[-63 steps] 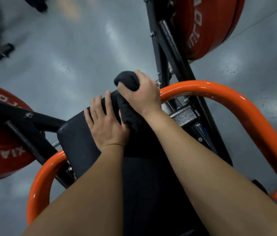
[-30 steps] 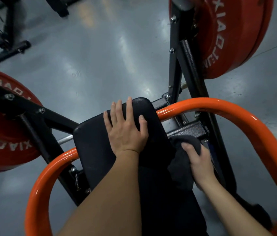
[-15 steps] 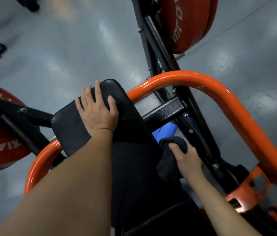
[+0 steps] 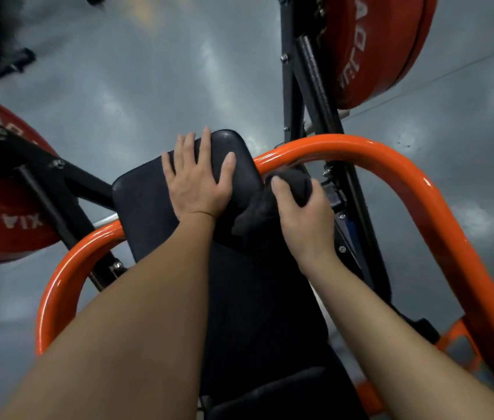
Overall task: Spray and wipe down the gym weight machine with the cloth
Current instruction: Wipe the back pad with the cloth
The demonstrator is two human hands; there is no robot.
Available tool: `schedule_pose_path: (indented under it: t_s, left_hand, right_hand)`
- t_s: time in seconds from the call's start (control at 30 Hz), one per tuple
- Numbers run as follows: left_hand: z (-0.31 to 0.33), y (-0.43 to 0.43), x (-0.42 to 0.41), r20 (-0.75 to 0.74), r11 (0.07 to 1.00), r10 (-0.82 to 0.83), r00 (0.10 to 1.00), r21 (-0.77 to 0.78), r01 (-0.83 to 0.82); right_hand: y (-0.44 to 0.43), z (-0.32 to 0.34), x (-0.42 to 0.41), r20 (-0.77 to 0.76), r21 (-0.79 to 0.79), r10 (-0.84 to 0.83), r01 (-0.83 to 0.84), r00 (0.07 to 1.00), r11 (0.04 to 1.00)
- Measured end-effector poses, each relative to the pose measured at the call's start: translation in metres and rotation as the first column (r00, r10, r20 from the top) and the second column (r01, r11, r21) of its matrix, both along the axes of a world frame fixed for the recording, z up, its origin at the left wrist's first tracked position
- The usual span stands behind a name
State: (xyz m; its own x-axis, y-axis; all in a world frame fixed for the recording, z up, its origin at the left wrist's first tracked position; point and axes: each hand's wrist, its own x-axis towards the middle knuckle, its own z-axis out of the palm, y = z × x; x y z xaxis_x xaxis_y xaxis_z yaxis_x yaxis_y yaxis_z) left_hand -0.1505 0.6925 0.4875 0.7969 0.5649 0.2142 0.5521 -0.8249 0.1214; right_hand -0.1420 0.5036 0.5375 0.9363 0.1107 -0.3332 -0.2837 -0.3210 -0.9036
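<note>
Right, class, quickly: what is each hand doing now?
Left hand: open, flat on the pad.
Right hand: gripping the cloth.

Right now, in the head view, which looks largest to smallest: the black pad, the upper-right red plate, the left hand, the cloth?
1. black pad
2. red plate, cropped
3. left hand
4. cloth, partly hidden under right hand

Left hand (image 4: pixel 197 189) flat on pad (image 4: pixel 142 204); right hand (image 4: pixel 303 216) grips cloth (image 4: pixel 295 183).

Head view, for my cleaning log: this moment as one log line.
left hand: flat on black pad | right hand: grips dark cloth against pad's right edge, beside orange bar | phase: wipe
</note>
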Motion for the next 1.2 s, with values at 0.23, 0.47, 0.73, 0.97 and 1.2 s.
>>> schedule_pose_path:
  t_s: [0.23, 0.47, 0.73, 0.97, 1.2]
  left_hand:
    - [0.071, 0.024, -0.026, 0.184, 0.151, 0.18, 0.966, -0.976, 0.157]
    - [0.096, 0.035, -0.112, 0.34, 0.772, 0.153, 0.928, -0.628, 0.103]
    - [0.013, 0.043, -0.128, 0.151, 0.97, 0.126, 0.981, -0.226, -0.09]
    - [0.02, 0.07, -0.088, 0.247, 0.972, 0.164, 0.955, -0.207, -0.113]
    - [0.061, 0.1, 0.048, -0.091, 0.714, -0.093, 0.992, -0.7, 0.003]
  right_hand:
    - [0.064, 0.042, 0.023, -0.325, 0.259, 0.104, -0.017, 0.94, 0.966]
    - [0.115, 0.078, -0.016, -0.251, 0.26, 0.45, -0.388, 0.857, 0.884]
    - [0.125, -0.033, -0.008, 0.421, -0.714, 0.655, -0.216, 0.628, 0.666]
    - [0.123, -0.059, -0.008, 0.541, -0.692, 0.622, -0.122, 0.566, 0.712]
    - [0.13, -0.06, -0.008, 0.489, -0.781, 0.657, -0.047, 0.574, 0.622]
